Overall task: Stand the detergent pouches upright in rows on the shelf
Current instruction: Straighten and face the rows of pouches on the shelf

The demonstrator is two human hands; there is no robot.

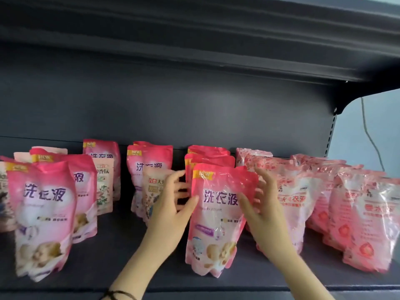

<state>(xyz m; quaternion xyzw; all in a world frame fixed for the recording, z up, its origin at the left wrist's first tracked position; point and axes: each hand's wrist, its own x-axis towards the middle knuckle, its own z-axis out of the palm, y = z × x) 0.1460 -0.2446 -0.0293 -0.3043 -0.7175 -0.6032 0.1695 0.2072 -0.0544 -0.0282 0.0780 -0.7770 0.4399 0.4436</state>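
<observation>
Head view showed both hands bracketing one pink detergent pouch (216, 217) at the front of the dark shelf (129, 267). The right hand (262, 208) pinched its right edge, thumb on the printed face and fingers curled behind. This probably kept the soft top from folding forward. The left hand (171, 204) lay against the opposite edge with its thumb on the front and its fingers spread. Blur hid whether those fingers closed on the film. A black wristband (118, 294) circled the left forearm.

The pouch stood upright on its gusseted base with its label facing out. It headed a column of matching pouches (207, 156) just behind, so the two-sided hold looked meant for squaring it with that row. To the left stood more upright pink pouches (43, 213) and a smaller pale pouch (151, 191), in looser lines. To the right, rose-patterned pouches (368, 224) were packed close and leaning slightly. Most stock seemed placed already, so only tidying looked left.
</observation>
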